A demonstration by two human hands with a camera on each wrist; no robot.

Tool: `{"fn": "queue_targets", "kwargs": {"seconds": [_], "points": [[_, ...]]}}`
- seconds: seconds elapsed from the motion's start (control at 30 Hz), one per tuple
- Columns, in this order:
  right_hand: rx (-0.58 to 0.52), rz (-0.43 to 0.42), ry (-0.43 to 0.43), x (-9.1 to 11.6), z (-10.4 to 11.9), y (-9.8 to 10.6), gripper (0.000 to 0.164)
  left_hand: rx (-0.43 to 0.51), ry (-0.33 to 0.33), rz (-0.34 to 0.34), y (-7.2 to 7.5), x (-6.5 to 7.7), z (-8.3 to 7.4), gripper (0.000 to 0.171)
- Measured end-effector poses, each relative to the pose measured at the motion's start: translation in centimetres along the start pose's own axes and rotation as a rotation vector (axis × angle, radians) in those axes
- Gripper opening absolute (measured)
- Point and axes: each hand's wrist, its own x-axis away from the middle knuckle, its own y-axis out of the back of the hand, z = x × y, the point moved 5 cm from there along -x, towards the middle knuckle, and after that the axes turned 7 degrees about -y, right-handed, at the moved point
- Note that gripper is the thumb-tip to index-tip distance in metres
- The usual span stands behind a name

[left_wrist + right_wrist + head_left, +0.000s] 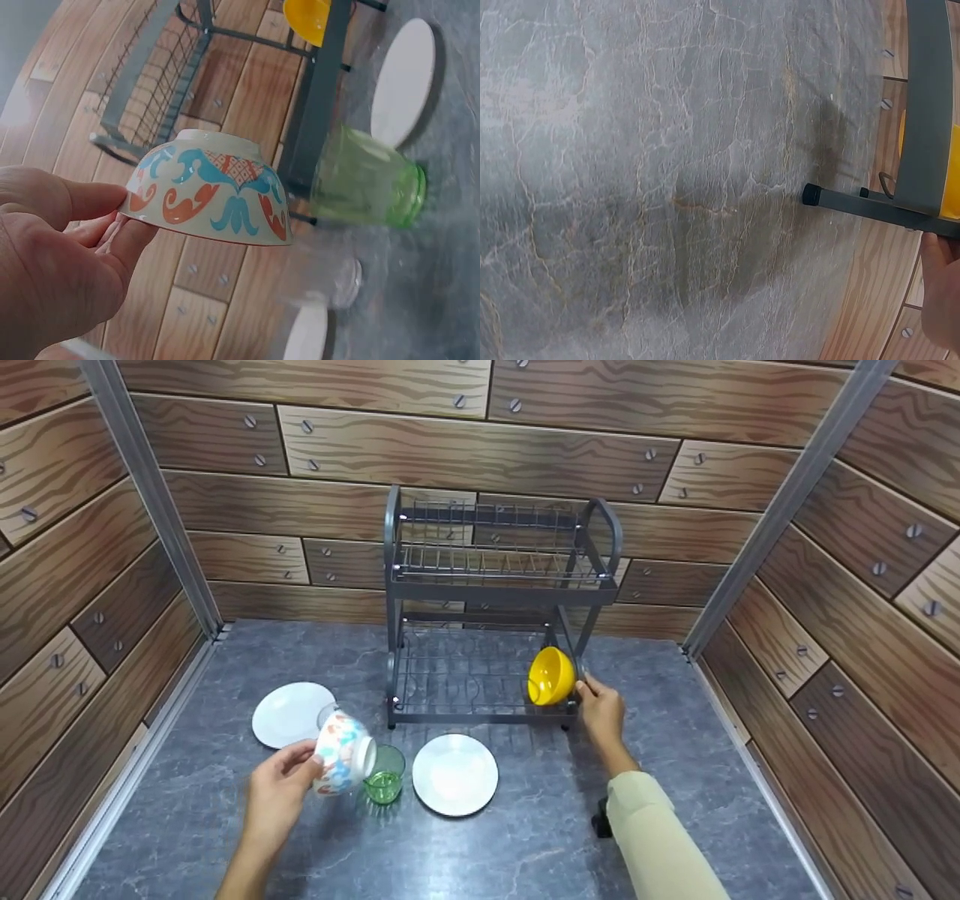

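My left hand (pixel 281 784) pinches the rim of a white bowl (pixel 341 754) with a blue and orange pattern, thumb on one side and fingers on the other. The bowl (pixel 210 191) hangs upside down in the left wrist view. At the lower right side of a dark two-tier dish rack (pixel 495 594), my right hand (pixel 602 716) grips the frame. In the right wrist view its thumb (pixel 932 255) lies against the rack's lower rail (pixel 877 210). A yellow bowl (pixel 551 676) leans on its side on the lower tier, close beside those fingers.
A green glass (pixel 384 784) stands just right of the patterned bowl, and a clear glass (pixel 337 277) is partly hidden behind it. One white plate (pixel 455 775) lies before the rack, another plate (pixel 289 712) to its left. Wood-patterned walls (pixel 375 442) enclose the grey marbled surface (pixel 517 855).
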Motion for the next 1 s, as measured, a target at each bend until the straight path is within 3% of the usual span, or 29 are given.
{"fn": "queue_targets", "kwargs": {"seconds": [0.17,0.47,1.0], "points": [[0.005,-0.014,0.006,0.0,0.0,0.0,0.038,0.072,-0.056,0.006,-2.2,-0.5,-1.1,0.029],[-0.002,-0.035,0.007,0.0,0.0,0.0,0.038,0.16,-0.092,0.051,-6.5,-1.6,-2.5,0.029],[0.016,-0.037,-0.009,-0.1,-0.1,0.0,0.037,0.261,-0.104,0.114,-14.0,-3.8,-2.4,0.027]]}}
